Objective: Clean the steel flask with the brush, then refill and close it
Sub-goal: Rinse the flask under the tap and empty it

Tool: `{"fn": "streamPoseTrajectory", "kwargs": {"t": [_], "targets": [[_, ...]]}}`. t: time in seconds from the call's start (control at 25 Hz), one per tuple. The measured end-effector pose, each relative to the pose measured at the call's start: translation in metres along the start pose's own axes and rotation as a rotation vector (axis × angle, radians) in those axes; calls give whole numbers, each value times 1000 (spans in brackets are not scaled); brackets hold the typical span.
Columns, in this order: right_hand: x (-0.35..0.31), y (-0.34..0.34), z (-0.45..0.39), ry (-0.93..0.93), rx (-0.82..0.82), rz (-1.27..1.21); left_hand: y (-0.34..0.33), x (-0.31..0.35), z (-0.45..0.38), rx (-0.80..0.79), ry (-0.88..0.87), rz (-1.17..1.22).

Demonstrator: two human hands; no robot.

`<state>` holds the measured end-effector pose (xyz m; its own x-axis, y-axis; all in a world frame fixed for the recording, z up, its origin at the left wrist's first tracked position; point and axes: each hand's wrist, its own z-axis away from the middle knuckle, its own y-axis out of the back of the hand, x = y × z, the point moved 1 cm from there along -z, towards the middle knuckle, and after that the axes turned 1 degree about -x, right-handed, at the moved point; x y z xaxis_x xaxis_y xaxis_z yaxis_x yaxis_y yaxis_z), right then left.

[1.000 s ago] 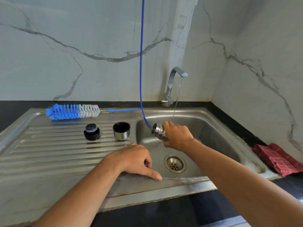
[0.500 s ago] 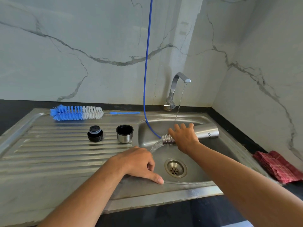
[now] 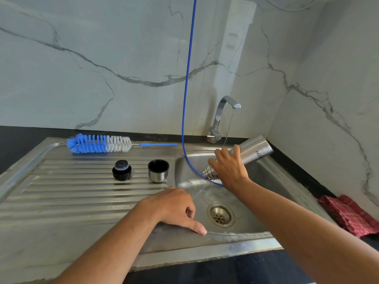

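My right hand point(image 3: 229, 169) grips the steel flask point(image 3: 252, 151) over the sink basin point(image 3: 264, 181), tilted with its open mouth down to the left. Water pours from the mouth toward the drain point(image 3: 221, 216). My left hand point(image 3: 174, 208) rests on the sink's front rim, fingers loosely curled, holding nothing. The blue and white bottle brush point(image 3: 100, 143) lies at the back of the drainboard point(image 3: 61, 191). The black stopper point(image 3: 121, 170) and the steel cup lid point(image 3: 158, 170) stand side by side on the drainboard.
The tap point(image 3: 222, 117) at the back runs a thin stream onto the flask. A blue hose point(image 3: 187, 78) hangs from above into the basin. A red checked cloth point(image 3: 348, 215) lies on the dark counter at the right. Marble walls close in behind and to the right.
My right hand has swung the flask's base up and to the right, tipping the mouth further down, and water now pours out. The left hand has stayed put.
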<state>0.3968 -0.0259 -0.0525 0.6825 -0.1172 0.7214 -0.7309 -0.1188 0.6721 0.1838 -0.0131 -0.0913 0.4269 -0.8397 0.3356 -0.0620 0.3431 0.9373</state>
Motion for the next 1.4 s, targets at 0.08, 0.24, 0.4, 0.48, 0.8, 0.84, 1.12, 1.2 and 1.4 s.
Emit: {"fn": "streamPoseTrajectory", "kwargs": {"t": [0.08,0.24,0.4,0.48,0.8,0.84,1.12,1.2,1.4], "targets": [[-4,3,2,-28,58,17,0,0,0,2,2,-2],[-19,-1,10,91,42,58,2,1,0,-11,8,4],[-13,2,7,63,50,11,1,1,1,-18,16,16],[-14,0,9,117,44,42,2,1,0,-28,19,14],[-19,-4,8,73,67,-88,3,2,0,-46,49,6],[-19,-4,9,68,58,-109,4,3,0,-55,52,4],[-22,0,16,-53,109,-309,13,3,-1,374,201,135],[-21,2,22,-124,190,-415,20,0,-4,606,290,374],[-17,21,39,-141,330,-623,17,-4,-11,607,343,941]]}}
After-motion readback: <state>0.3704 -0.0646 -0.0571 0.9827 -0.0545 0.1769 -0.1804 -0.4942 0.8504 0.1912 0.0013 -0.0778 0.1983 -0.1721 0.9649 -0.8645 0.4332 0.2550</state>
